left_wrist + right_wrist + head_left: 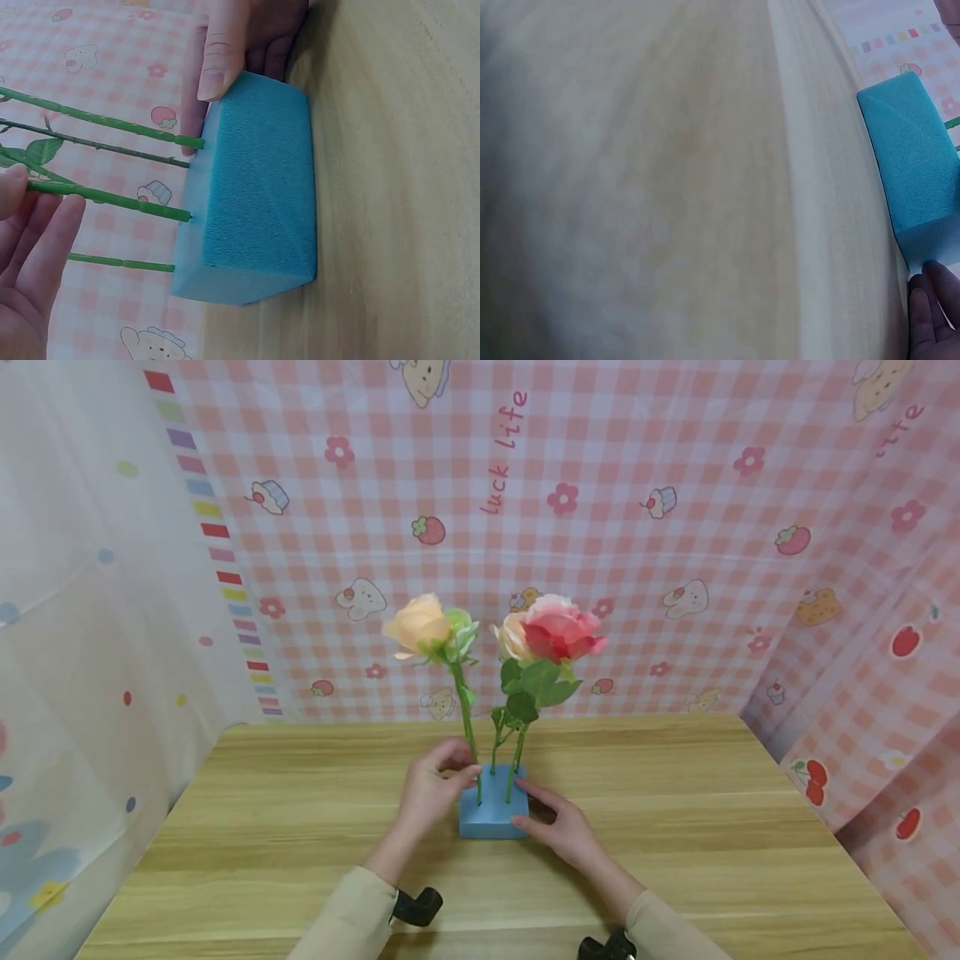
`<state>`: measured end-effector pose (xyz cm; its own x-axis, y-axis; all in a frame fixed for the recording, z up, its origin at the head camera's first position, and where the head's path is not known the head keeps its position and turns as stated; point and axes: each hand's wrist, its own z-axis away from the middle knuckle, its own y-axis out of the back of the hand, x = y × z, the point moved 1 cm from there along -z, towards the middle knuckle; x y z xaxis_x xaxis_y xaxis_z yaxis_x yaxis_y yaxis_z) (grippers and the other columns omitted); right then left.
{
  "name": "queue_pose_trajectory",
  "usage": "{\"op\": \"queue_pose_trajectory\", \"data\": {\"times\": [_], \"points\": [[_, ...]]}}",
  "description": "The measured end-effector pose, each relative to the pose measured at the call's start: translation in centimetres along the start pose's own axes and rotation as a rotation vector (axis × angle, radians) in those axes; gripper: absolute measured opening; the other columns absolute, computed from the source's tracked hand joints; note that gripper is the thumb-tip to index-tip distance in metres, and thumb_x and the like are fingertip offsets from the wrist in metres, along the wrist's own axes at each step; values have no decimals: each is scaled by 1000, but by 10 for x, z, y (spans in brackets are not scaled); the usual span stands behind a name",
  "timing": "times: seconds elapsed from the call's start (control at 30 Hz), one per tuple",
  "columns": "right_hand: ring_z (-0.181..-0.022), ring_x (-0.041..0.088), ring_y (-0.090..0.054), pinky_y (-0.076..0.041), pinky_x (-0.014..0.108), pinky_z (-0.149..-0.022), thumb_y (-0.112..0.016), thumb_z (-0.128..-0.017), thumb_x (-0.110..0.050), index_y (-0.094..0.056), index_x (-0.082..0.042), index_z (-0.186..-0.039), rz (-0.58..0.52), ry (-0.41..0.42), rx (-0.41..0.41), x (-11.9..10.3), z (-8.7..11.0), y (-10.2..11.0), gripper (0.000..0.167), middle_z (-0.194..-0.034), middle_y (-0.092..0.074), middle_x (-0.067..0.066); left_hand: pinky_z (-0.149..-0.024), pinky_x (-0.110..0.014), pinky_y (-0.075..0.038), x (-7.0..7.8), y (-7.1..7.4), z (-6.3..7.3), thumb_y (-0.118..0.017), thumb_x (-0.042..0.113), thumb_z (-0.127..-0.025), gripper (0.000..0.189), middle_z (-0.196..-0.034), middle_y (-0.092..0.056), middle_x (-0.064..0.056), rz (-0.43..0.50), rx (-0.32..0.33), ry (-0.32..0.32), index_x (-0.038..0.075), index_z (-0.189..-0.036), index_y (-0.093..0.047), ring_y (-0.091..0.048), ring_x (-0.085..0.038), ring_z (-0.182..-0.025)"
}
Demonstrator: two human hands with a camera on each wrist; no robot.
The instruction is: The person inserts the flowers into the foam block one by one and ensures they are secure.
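A blue foam block (491,828) sits on the table with several artificial flower stems upright in its top. My left hand (433,787) pinches the front-left stem (127,201) between thumb and fingers, a little above the foam. That stem leads up to a peach rose (422,625), with a green bloom (459,628) beside it. The stem's lower end meets the foam's top. With thumb and fingers, my right hand (561,828) holds the block's right side; the thumb lies at the near corner. Above the right part stand a pink-red flower (561,628) and a second peach bloom (513,637).
The wooden table (300,827) spreads around the block. Behind it hangs a pink checked cloth (480,560), with a whitish printed cloth (97,610) on the left. Each wrist carries a black strap-on device (418,907).
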<state>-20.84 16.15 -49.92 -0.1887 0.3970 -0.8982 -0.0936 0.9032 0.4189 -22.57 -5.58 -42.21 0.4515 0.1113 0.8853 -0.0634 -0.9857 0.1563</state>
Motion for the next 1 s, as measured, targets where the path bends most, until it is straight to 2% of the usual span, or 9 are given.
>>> {"op": "queue_pose_trajectory", "data": {"times": [0.6, 0.8, 1.0], "points": [[-129, 33, -51, -44, 48, -105, -79, -87, -25, -60, -17, -138, 6, -6, 1, 4, -1, -1, 55, -140, -55, 15, -62, -27, -60, -16, -4, 4, -75, -7, -82, 15, -83, -68, -10, -96, -15, -59, 0, -92, -66, -68, -28, -78], [-128, 32, -51, -44, 47, -105, -79, -87, -23, -60, -17, -138, 0, -8, 4, 1, 0, 0, 55, -139, -56, 14, -65, -27, -59, -20, -5, 5, -76, -5, -83, 15, -83, -69, -7, -159, -16, -114, 3, -91, -66, -68, -24, -78], [-128, 33, -51, -44, 50, -104, -77, -88, -21, -60, -14, -138, -19, 8, 7, -1, 0, -1, 53, -139, -56, 16, -68, -30, -59, -23, -6, 5, -76, -5, -82, 16, -84, -69, -9, -168, -19, -119, 5, -91, -66, -68, -25, -79]]}}
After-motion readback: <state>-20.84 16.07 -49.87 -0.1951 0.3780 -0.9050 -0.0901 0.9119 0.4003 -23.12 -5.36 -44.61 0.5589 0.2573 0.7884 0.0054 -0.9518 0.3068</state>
